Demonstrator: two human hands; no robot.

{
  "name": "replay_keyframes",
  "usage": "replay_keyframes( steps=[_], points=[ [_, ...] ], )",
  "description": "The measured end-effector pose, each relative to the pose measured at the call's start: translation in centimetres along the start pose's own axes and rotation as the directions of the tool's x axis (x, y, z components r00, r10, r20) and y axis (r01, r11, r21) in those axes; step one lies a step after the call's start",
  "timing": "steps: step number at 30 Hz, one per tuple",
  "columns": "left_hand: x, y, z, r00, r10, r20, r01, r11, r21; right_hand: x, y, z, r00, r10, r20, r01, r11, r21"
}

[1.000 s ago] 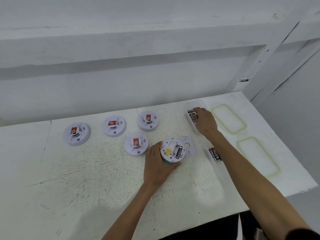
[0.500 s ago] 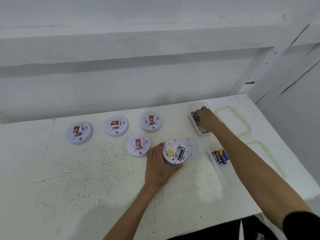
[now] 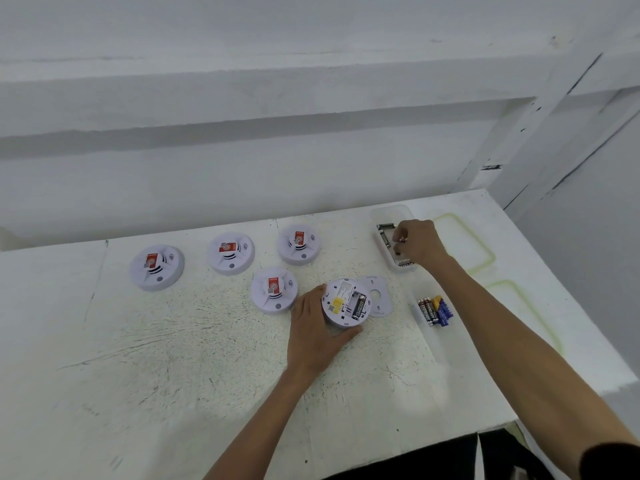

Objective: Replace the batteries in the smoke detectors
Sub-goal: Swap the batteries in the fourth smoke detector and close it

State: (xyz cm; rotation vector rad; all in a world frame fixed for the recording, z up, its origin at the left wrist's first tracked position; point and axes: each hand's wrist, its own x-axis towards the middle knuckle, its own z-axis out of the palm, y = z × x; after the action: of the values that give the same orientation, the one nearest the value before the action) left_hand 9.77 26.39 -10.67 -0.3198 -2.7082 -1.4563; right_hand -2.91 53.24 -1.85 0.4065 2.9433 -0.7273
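One smoke detector [image 3: 346, 303] lies opened, back up, on the counter [image 3: 173, 375], one battery [image 3: 360, 306] seated, its edge gripped by the left hand [image 3: 313, 337]. The right hand [image 3: 420, 242] curls into the far tray [image 3: 381, 216]; whether it holds anything I cannot tell. Four detectors [image 3: 156, 267] look untouched.

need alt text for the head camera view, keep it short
A person's left hand holds an opened smoke detector on a white table while the right hand reaches into a clear tray of batteries. Four closed detectors lie to the left; more batteries lie nearer the person.
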Motion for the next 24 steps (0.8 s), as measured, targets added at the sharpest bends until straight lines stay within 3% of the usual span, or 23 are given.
replay_keyframes(
  steps=[3, 7, 9, 12, 16, 20, 24],
  points=[
    [0.0, 0.0, 0.0, 1.000, 0.014, 0.001, -0.014, 1.000, -0.007, -1.4, -0.9, -0.3, 0.990, 0.060, -0.128, -0.043, 0.991, 0.129],
    [0.1, -0.3, 0.1, 0.999, 0.004, 0.034, -0.004, 1.000, 0.007, -3.4, -2.3, -0.4, 0.957, -0.020, -0.289, 0.028, 0.999, 0.023],
    [0.2, -0.4, 0.2, 0.999, 0.010, 0.039, -0.010, 1.000, 0.009, -4.7, -3.2, -0.5, 0.946, -0.001, -0.323, 0.021, 0.998, 0.058],
    [0.3, -0.4, 0.2, 0.999, 0.017, 0.040, -0.018, 1.000, 0.015, -6.7, -4.6, -0.2, 0.960, 0.007, -0.281, 0.045, 0.983, 0.178],
    [0.2, -0.2, 0.2, 0.999, 0.024, 0.024, -0.025, 0.999, 0.034, -9.5, -6.0, 1.8, 0.980, -0.113, -0.163, 0.153, 0.954, 0.259],
    [0.3, -0.7, 0.7, 1.000, 0.004, 0.020, -0.005, 0.999, 0.038, -11.4, -6.4, 4.7, 0.969, -0.221, -0.115, 0.237, 0.958, 0.162],
    [0.4, -1.0, 1.0, 1.000, 0.015, 0.022, -0.016, 0.999, 0.033, -12.3, -6.1, 6.3, 0.970, -0.219, -0.104, 0.228, 0.970, 0.090]
  ],
)
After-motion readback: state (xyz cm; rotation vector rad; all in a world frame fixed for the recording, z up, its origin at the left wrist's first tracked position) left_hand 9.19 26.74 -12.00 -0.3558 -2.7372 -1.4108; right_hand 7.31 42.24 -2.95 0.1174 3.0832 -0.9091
